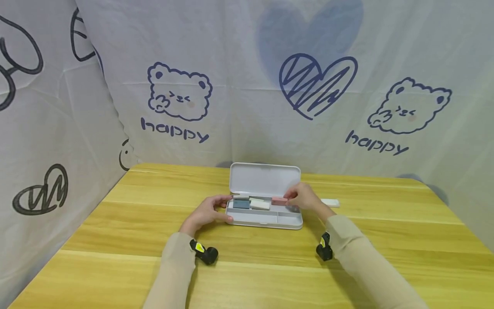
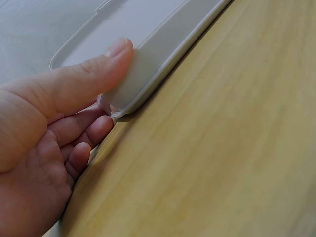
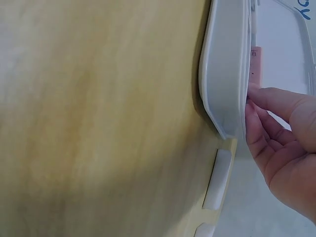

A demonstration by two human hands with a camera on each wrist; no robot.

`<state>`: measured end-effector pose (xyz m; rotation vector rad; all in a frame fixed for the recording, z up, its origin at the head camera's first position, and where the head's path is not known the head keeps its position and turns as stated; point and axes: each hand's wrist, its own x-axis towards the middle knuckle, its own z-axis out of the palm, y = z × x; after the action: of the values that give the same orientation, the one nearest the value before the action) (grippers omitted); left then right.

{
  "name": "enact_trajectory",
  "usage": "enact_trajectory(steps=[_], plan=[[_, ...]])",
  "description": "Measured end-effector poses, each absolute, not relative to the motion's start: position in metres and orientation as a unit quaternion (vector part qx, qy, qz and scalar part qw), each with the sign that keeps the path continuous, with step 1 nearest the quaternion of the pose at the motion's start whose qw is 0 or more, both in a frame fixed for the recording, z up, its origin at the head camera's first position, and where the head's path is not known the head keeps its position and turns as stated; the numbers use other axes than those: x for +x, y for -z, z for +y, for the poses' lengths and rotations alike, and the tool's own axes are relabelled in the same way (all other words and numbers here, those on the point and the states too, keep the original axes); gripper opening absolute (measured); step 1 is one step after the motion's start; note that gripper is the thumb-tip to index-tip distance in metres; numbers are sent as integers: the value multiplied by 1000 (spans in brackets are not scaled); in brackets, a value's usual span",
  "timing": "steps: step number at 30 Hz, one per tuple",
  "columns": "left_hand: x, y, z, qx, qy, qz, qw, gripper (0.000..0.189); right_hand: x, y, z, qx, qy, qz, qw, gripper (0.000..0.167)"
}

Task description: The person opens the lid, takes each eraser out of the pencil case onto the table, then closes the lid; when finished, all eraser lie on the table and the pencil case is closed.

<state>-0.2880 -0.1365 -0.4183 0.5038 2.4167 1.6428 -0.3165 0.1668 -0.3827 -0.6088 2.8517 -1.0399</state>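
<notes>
A white pencil case lies with its lid raised at the back. Its rear compartment holds a blue eraser, a white eraser, a greyish eraser and a pink eraser. My left hand grips the case's left end; in the left wrist view its thumb lies along the front wall, the other fingers curled by the corner. At the case's right side, my right hand pinches the right end of the pink eraser between thumb and fingers. The fingertips are partly hidden behind the case wall.
To the right of the case, partly behind my right wrist, is a white block; the right wrist view has two white pieces there. The wooden table meets a printed cloth behind and at left.
</notes>
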Motion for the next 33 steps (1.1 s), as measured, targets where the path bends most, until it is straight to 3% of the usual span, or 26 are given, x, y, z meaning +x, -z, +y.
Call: enact_trajectory(steps=[16, 24, 33], plan=[[-288, 420, -137, 173, -543, 818, 80, 64, -314, 382, 166, -197, 347, 917, 26, 4], [-288, 421, -137, 178, -550, 812, 83, 65, -312, 382, 169, -233, 370, 899, 6, 6], [-288, 422, -138, 179, -546, 815, 80, 66, -306, 379, 173, -209, 399, 892, -7, 9]])
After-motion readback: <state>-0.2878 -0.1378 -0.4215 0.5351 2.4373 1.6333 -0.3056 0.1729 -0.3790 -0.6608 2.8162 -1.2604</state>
